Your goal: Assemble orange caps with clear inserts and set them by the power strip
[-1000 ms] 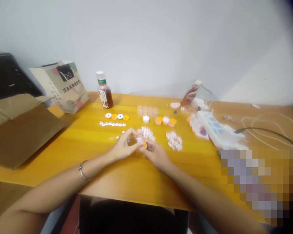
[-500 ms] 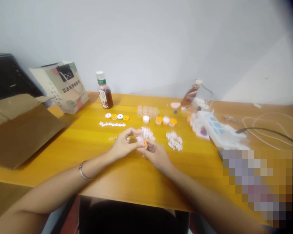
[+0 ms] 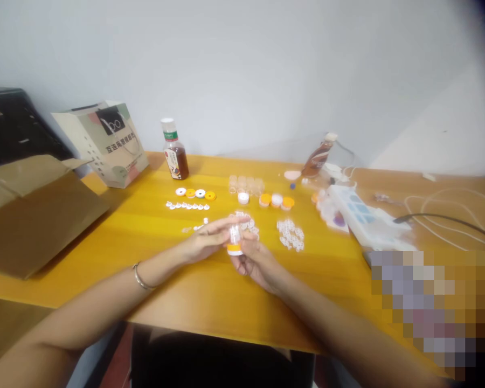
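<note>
Between my two hands, above the table, is a small clear jar (image 3: 235,235) with an orange and white cap at its lower end. My right hand (image 3: 255,260) grips it from the right, fingers curled around its lower part. My left hand (image 3: 211,238) has its thumb on the jar's left side and its long fingers stretched across the top. Just behind the hands lies a pile of small white pieces (image 3: 249,222), partly covered by them. A second pile of white pieces (image 3: 291,235) is to the right. A few small white pieces (image 3: 198,227) lie beside my left hand.
Behind stand clear cups (image 3: 246,185), orange and white caps (image 3: 276,201), a row of rings (image 3: 195,194) and a row of white discs (image 3: 188,206). Bottles (image 3: 175,156) and a paper bag (image 3: 119,145) are farther back. A cardboard box (image 3: 40,210) is left; a white tray (image 3: 358,215) and cables are right.
The jar has been turned so its capped end points down and its clear body up. My left fingers have straightened over it, and my right hand has shifted slightly lower around it.
</note>
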Demonstrator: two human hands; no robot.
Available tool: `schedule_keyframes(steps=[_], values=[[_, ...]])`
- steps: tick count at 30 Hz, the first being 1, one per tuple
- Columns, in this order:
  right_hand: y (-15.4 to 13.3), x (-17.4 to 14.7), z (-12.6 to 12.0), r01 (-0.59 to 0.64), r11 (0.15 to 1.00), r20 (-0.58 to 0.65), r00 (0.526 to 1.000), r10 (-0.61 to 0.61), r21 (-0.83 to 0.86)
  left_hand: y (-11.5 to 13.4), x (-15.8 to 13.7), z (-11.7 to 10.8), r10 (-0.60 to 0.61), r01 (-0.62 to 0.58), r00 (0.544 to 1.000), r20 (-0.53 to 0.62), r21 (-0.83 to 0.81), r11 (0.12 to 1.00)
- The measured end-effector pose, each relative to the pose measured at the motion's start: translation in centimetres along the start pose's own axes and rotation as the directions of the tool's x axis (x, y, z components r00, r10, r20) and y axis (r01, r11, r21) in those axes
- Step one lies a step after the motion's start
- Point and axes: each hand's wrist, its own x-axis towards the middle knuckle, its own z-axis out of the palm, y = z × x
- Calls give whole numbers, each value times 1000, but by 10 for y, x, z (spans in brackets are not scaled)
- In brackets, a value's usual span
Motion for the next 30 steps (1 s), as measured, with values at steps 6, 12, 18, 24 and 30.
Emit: schedule_keyframes(steps=[6, 12, 18, 24, 30], values=[[-1, 3, -4, 45, 997, -73, 996, -49, -64, 0, 2, -1, 173, -111, 962, -212, 273, 956], [2, 5, -7, 93, 993, -70, 993, -98, -70, -2, 4, -7, 203, -189, 952, -227, 84, 978], [3, 6, -9, 91, 989, -56, 994, -98, -112, -6, 4, -6, 158, -158, 959, -234, 18, 987], [3, 6, -9, 93, 987, -50, 994, -100, -134, -9, 4, -5, 129, -138, 971, -200, -32, 990], [3, 6, -9, 98, 987, -57, 993, -106, -129, -11, 5, -6, 140, -151, 964, -227, -30, 988]])
